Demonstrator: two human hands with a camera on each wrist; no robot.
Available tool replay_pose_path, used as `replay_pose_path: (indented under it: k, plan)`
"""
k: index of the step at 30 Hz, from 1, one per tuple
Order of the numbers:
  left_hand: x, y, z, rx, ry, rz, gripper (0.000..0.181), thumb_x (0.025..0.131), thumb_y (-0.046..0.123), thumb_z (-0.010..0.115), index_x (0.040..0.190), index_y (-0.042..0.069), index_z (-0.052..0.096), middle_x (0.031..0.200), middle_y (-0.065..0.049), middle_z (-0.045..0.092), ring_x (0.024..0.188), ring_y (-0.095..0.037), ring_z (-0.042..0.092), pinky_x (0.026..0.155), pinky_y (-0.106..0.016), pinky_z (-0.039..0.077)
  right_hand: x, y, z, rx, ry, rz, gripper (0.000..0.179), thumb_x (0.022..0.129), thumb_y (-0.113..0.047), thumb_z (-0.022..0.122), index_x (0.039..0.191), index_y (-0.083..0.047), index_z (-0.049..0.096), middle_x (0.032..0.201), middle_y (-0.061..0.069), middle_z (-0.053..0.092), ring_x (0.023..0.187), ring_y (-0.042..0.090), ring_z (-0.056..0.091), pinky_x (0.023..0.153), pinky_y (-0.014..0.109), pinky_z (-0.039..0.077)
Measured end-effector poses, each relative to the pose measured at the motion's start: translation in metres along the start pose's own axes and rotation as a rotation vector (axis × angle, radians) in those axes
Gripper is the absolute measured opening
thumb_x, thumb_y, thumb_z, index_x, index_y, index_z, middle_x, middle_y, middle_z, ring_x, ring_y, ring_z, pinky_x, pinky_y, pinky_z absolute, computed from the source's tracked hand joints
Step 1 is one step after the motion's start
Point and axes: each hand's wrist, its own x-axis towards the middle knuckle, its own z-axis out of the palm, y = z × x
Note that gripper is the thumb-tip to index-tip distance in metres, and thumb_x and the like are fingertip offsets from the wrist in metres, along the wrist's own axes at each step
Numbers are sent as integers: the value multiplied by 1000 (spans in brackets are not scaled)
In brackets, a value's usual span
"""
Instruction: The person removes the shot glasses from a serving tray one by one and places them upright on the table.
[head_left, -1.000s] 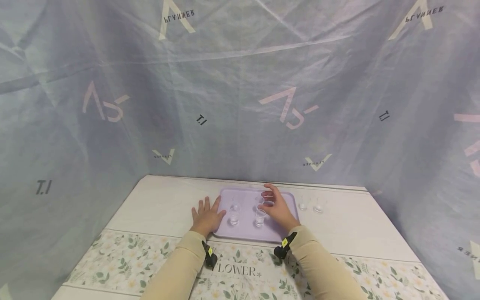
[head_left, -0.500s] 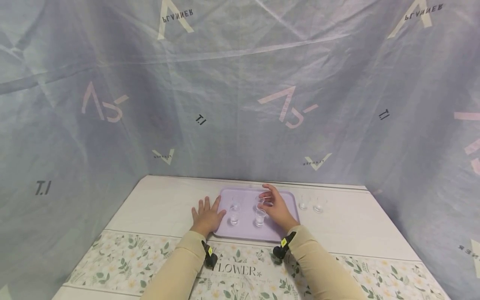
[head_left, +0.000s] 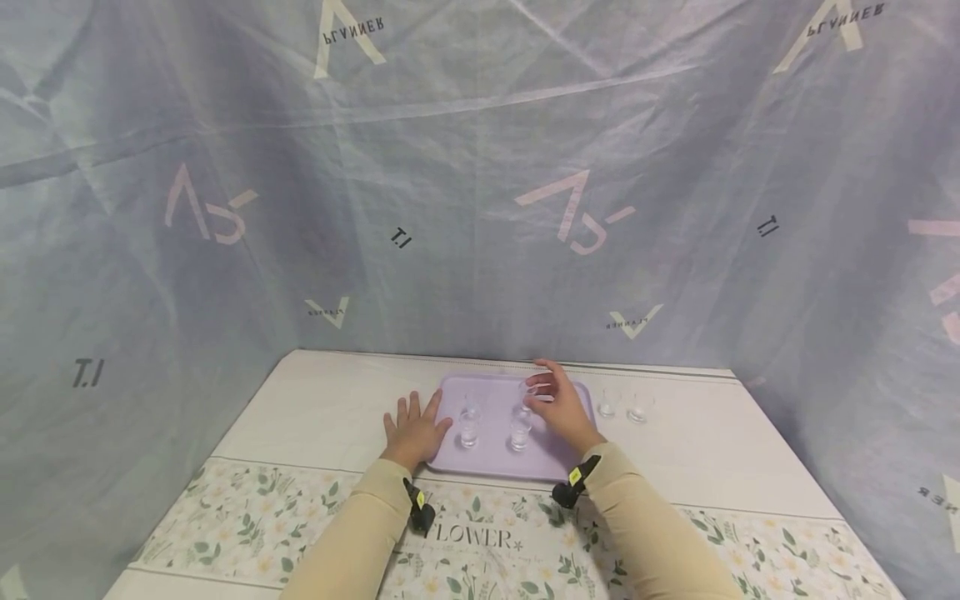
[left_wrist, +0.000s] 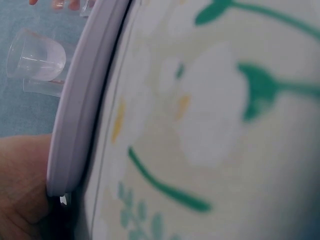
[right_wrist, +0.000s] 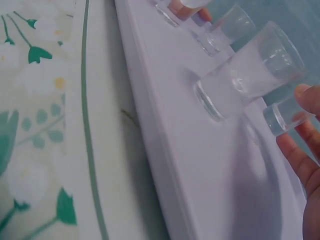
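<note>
A light purple tray (head_left: 491,463) lies on the table. My left hand (head_left: 414,435) rests at its left edge, fingers spread and straight. At the tray's back right, my right hand (head_left: 564,412) pinches a clear shot glass (right_wrist: 278,119) between thumb and fingers; whether its base touches the tray I cannot tell. Just in front of it another shot glass (head_left: 519,435) stands upright on the tray. On the tray's left half are two more, a front shot glass (head_left: 468,434) and a back shot glass (head_left: 471,408).
To the right of the tray, a clear glass (head_left: 606,407) and a second clear glass (head_left: 637,413) stand on the white tablecloth (head_left: 697,450). A floral band (head_left: 255,517) crosses the cloth near me. A grey printed curtain (head_left: 450,275) closes off the back and sides.
My right hand has shifted slightly away from me and to the right, taking the pinched shot glass with it. The left hand and the other glasses stay where they were.
</note>
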Motion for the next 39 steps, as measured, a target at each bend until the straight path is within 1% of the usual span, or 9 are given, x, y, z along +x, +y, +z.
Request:
replay_pose_path:
  k: [4, 10, 14, 16, 21, 25, 32, 36, 39]
  plan:
    - [1, 0, 0, 5, 1, 8, 64, 107, 49, 40, 163, 22, 24, 166, -25, 12, 153, -47, 6, 118, -69, 4, 1, 8, -7, -74, 29, -8, 75, 83, 15, 74, 147, -4, 42, 118, 33, 63, 104, 45, 65, 84, 31, 58]
    - [3, -2, 2, 0, 4, 11, 64, 107, 48, 40, 162, 22, 25, 166, -25, 13, 153, -47, 6, 118, -70, 4, -5, 1, -18, -125, 26, -8, 77, 82, 14, 75, 148, -6, 41, 117, 29, 64, 103, 43, 66, 86, 40, 59]
    - [1, -2, 1, -8, -2, 5, 64, 107, 48, 40, 162, 21, 24, 166, -25, 12, 153, -47, 5, 118, -70, 3, -9, 0, -25, -141, 19, -1, 77, 83, 12, 75, 149, -7, 40, 118, 29, 64, 104, 42, 66, 87, 38, 58]
    - [5, -5, 6, -14, -11, -2, 65, 106, 49, 39, 163, 22, 22, 167, -25, 9, 153, -46, 2, 118, -70, 1, -11, 2, -28, -129, 19, -3, 76, 83, 13, 75, 148, -9, 41, 117, 30, 64, 104, 45, 65, 87, 37, 58]
    - [16, -13, 19, -20, -16, -5, 67, 106, 53, 37, 164, 26, 18, 168, -23, 4, 153, -45, -4, 117, -69, -5, -19, 3, -38, -131, 25, -14, 77, 82, 13, 75, 148, -12, 43, 115, 28, 64, 104, 44, 65, 88, 41, 58]
    - [12, -10, 16, -36, -2, 4, 66, 106, 50, 39, 163, 23, 21, 167, -25, 7, 153, -46, -1, 117, -70, -4, -27, 1, -47, -180, 35, -15, 79, 82, 12, 76, 149, -13, 42, 115, 26, 65, 103, 41, 66, 88, 40, 58]
    - [7, -8, 12, -39, 16, 17, 65, 105, 50, 41, 162, 22, 25, 166, -26, 10, 152, -48, 2, 116, -71, -3, -35, -14, -58, -193, 58, -24, 79, 80, 17, 74, 148, -6, 42, 113, 31, 63, 100, 44, 65, 82, 26, 57]
    - [6, -7, 8, -41, 8, 14, 65, 106, 48, 41, 162, 21, 24, 166, -26, 11, 153, -47, 4, 117, -70, 0, -41, -32, -64, -187, 51, -37, 76, 79, 19, 72, 147, 2, 40, 112, 38, 60, 99, 52, 63, 82, 30, 58]
    - [4, -5, 6, -31, 4, 11, 65, 106, 49, 40, 163, 22, 23, 167, -25, 11, 153, -46, 4, 118, -69, 1, -45, -36, -69, -196, 53, -43, 75, 80, 19, 71, 146, 4, 40, 111, 40, 59, 99, 54, 63, 81, 34, 59]
